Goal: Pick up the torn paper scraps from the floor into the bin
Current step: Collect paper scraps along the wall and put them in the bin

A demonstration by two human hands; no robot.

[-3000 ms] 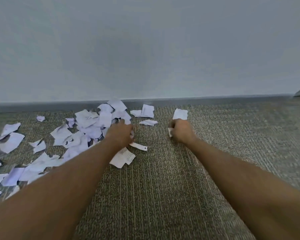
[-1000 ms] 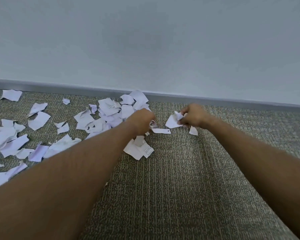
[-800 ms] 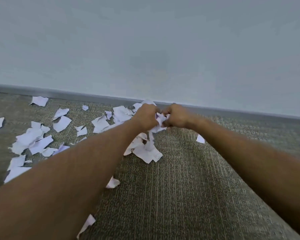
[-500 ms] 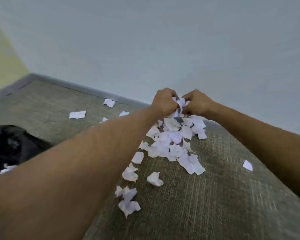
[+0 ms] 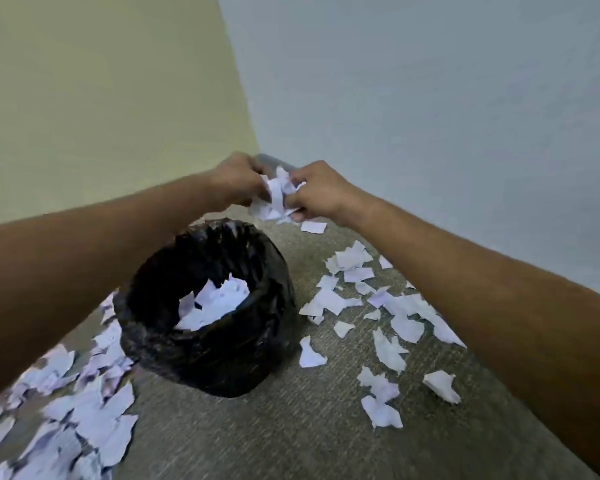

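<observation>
The left hand (image 5: 238, 180) and right hand (image 5: 314, 192) clamp one bunch of paper scraps (image 5: 276, 195) together, so nothing drops, at 12 o'clock beyond the black-lined bin (image 5: 208, 355).

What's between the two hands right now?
In the head view, a bunch of torn paper scraps is held between the left hand and the right hand, beyond the far rim of the bin.

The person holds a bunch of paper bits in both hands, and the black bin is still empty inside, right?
Not quite. The head view shows white scraps already inside the black bin. The rest is right: the left hand and right hand together hold a bunch of paper bits.
</observation>
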